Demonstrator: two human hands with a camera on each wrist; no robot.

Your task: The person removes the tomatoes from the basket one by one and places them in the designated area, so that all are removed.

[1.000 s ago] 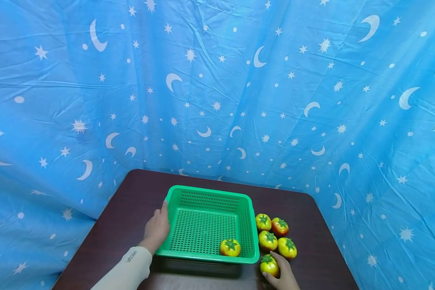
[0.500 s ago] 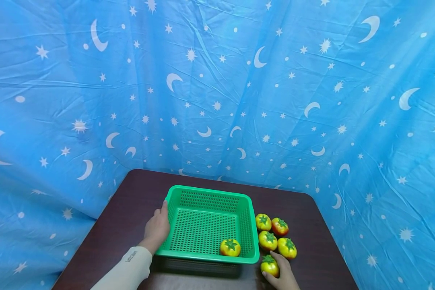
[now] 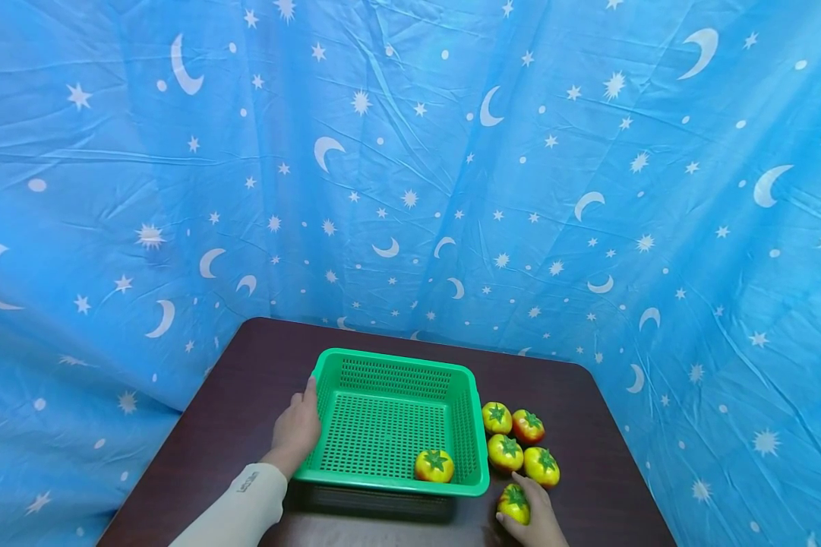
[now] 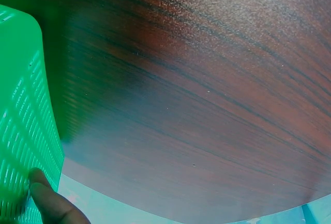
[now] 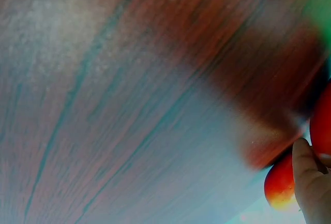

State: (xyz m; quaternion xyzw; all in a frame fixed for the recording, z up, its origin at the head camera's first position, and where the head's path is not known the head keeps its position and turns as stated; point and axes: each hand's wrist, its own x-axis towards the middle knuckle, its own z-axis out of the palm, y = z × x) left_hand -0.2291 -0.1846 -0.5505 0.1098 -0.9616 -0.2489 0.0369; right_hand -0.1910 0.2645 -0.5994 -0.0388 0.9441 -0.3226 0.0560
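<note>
My left hand [image 3: 297, 429] holds the left side of a green plastic basket [image 3: 389, 486] with slotted walls. In the left wrist view, fingers [image 4: 51, 200] lie against the basket's outer wall [image 4: 23, 110]. One yellow-red tomato [image 3: 434, 466] with a green star-shaped top sits inside, at the front right corner. To the right of the basket, my right hand [image 3: 538, 516] grips another tomato [image 3: 513, 504], thumb on its near side and fingers around its far side. The right wrist view shows a finger [image 5: 309, 177] beside two red tomatoes, one lower [image 5: 281, 182], one at the edge [image 5: 323, 125].
Several more tomatoes stand close together right of the basket: two at the back [image 3: 497, 418] [image 3: 528, 428], two in front of them [image 3: 505, 453] [image 3: 541, 467]. The dark wooden table [image 3: 588, 425] has rounded back corners. A blue moon-and-star curtain [image 3: 410, 190] hangs behind and at both sides.
The tomato in my right hand has shifted slightly right, away from the basket, and its top has tilted. The left hand and basket have stayed put.
</note>
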